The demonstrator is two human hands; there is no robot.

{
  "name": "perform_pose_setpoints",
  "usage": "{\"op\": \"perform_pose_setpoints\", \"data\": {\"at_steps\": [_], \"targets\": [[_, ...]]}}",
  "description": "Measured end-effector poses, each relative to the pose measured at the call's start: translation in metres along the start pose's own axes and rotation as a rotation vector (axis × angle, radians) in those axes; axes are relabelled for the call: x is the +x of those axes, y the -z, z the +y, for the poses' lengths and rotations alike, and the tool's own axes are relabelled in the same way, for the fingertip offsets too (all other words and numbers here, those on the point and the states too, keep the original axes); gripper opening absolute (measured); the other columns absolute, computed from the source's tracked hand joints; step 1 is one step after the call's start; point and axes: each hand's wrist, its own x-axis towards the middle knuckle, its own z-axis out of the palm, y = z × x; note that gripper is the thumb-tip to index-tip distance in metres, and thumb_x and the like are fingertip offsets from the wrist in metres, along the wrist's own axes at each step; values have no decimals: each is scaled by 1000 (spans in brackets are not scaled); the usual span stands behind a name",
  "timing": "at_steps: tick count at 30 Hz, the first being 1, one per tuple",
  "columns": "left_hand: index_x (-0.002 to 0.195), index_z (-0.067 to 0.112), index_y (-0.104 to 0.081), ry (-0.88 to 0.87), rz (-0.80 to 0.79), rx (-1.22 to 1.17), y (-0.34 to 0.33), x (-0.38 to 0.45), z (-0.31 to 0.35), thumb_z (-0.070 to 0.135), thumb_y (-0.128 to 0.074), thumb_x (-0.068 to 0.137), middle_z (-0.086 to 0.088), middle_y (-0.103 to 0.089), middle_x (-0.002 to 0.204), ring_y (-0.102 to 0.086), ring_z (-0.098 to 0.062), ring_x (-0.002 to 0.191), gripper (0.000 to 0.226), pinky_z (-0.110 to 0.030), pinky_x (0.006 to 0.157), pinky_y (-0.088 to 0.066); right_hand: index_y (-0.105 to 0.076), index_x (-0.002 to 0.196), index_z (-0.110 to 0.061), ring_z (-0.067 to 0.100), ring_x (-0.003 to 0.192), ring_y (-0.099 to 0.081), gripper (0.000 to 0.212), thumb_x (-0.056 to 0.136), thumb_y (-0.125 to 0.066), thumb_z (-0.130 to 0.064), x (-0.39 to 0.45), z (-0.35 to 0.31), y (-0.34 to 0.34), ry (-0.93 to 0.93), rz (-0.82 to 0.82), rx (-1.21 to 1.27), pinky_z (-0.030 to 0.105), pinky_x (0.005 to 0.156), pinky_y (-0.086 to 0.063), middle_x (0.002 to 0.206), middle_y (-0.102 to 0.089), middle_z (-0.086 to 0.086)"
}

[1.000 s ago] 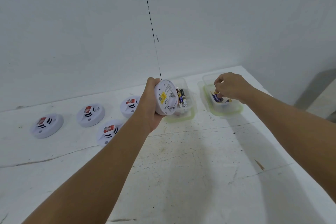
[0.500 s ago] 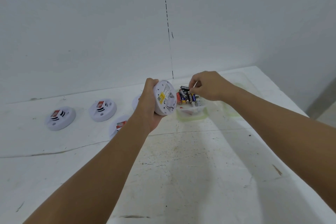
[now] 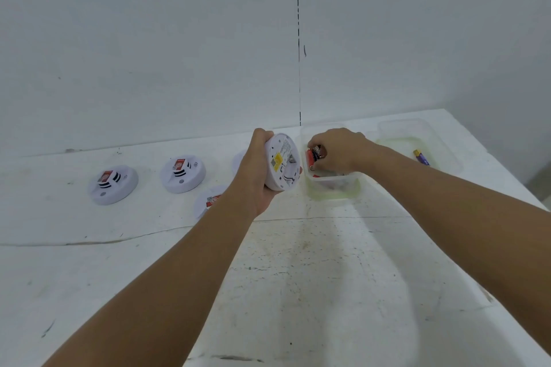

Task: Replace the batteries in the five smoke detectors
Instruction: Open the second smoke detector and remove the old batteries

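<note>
- Head view: worn white tabletop against a white wall, far edge running along the wall.
- Left hand raised above the middle of the tabletop, fingers curled round the rim of a round white plastic smoke detector, gripping it on edge, underside turned toward the camera, yellow sticker and open battery bay showing.
- Right hand reaching into a clear plastic tub near the far edge, just beside the held detector; fingertips pinching a red and black cylindrical battery amid other batteries in the tub.
- Second clear plastic tub at the far right corner, beside the first, holding a purple and yellow battery.
- Round white smoke detector with a red label lying flat near the far left edge.
- Another such white detector to its right, also flat, apart from it.
- Third white detector with a red label nearer the middle, partly hidden behind the left forearm.
- Edge of a fourth white detector peeking out behind the left hand, toward the far edge.
</note>
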Motion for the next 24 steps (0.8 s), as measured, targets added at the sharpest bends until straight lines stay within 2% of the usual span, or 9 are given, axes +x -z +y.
{"op": "perform_pose_setpoints", "data": {"at_steps": [2,3,7,10,14,17,21,24], "targets": [[62,22,-68,3,0,10,1,1,0,40,-55,96,-1,-67,70,-64,-26,79,41,-45,92,-55,-49,148,-37,30,130,-50,58,93,-65,-42,4,-3,-6,-28,-28,-81,45,101,-37,135,-53,1],[68,21,-66,1,3,14,1,1,0,40,-55,96,-2,-67,71,-64,-26,78,36,-43,87,-54,-51,145,-39,32,127,-49,54,92,-63,-43,6,-4,-7,-36,-33,-111,46,100,-36,135,-52,3],[89,17,-64,-25,53,3,6,4,1,42,-61,93,-7,-69,86,-67,-31,81,25,-44,80,-58,-69,110,-37,25,107,-49,21,91,-59,-34,6,-4,-3,-21,-19,-64,42,93,-31,112,-49,-2],[92,16,-65,-37,69,-7,10,7,0,42,-62,93,-8,-69,87,-68,-33,81,26,-47,81,-59,-73,103,-38,23,107,-54,25,92,-56,-23,7,-1,3,-14,4,-44,42,95,-31,109,-49,-4],[90,18,-66,-29,71,-8,13,11,-2,41,-62,93,-8,-69,87,-67,-34,84,24,-51,89,-58,-66,122,-36,26,115,-54,40,93,-53,-12,11,5,3,-27,61,-74,44,100,-31,121,-52,0],[87,20,-66,-26,52,-3,13,14,-2,42,-60,93,-7,-68,86,-67,-31,83,24,-46,84,-57,-56,139,-39,29,121,-52,45,98,-52,-19,14,5,-2,-30,30,-158,46,100,-31,132,-53,4],[92,21,-68,-26,55,0,11,15,-2,44,-59,94,-8,-70,92,-69,-32,87,25,-47,86,-57,-57,136,-35,27,116,-54,42,97,-53,-21,18,7,-10,-15,16,-215,43,88,-25,120,-59,-2],[93,19,-67,-23,60,4,12,15,-2,43,-61,93,-9,-70,93,-69,-34,89,25,-54,95,-55,-61,131,-35,20,119,-54,36,99,-56,-22,19,9,-8,-3,37,-166,42,91,-23,108,-55,-14]]}}
